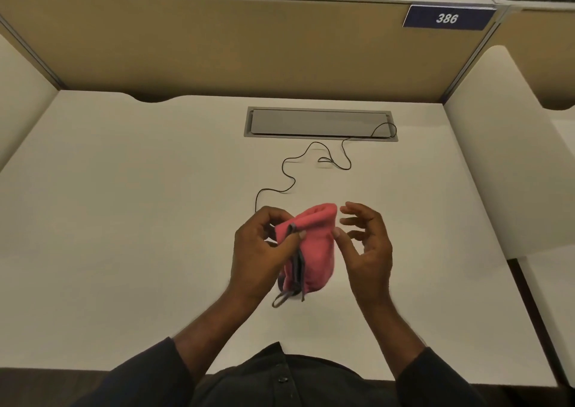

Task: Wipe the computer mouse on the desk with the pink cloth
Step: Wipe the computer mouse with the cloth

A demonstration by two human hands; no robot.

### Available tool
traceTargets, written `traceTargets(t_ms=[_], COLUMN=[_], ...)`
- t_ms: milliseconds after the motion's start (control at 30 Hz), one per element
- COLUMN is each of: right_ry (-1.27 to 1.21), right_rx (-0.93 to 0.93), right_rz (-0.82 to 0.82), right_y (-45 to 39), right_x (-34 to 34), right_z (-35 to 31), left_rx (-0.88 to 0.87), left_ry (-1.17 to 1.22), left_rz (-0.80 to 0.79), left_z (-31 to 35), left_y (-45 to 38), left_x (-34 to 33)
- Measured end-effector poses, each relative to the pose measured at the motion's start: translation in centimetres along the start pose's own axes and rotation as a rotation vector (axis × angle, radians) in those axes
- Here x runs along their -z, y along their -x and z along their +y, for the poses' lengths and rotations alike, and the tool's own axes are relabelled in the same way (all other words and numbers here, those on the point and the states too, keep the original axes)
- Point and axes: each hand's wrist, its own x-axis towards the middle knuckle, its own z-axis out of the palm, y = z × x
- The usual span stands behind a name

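Observation:
A pink cloth (314,248) with a grey hem hangs above the middle of the white desk (124,220). My left hand (261,251) pinches the cloth's upper left edge between thumb and fingers. My right hand (364,248) is beside the cloth on its right, fingers spread, with the thumb touching the cloth's side. A thin black cable (289,173) runs from the desk's cable hatch down to my left hand and disappears behind it. The mouse itself is hidden, behind the hand or inside the cloth; I cannot tell which.
A grey cable hatch (320,123) is set into the desk at the back. Beige partition walls (217,49) enclose the desk behind and at both sides, with a blue sign reading 386 (448,18) at the top right.

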Motion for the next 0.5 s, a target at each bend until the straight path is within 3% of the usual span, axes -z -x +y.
traceTargets(t_ms=[67, 133, 233, 400, 500], right_ry=[0.047, 0.018, -0.121, -0.275, -0.292], right_rx=[0.084, 0.09, -0.012, -0.287, -0.486], right_rz=[-0.035, -0.187, -0.34, 0.0, 0.062], right_y=[0.6, 1.3, 2.2, 2.2, 1.7], right_x=[-0.4, -0.9, -1.8, -1.4, -0.5], right_z=[0.2, 0.3, 0.5, 1.7, 3.2], left_rx=[0.013, 0.025, 0.077, 0.141, 0.111], left_ry=[-0.028, -0.041, -0.022, 0.139, 0.207], left_rz=[0.04, 0.025, -0.149, -0.476, -0.425], left_z=[0.5, 1.0, 1.5, 0.3, -2.0], left_y=[-0.6, -1.1, -1.6, -2.2, -2.0], left_x=[-0.5, -1.1, -2.1, -3.0, -3.2])
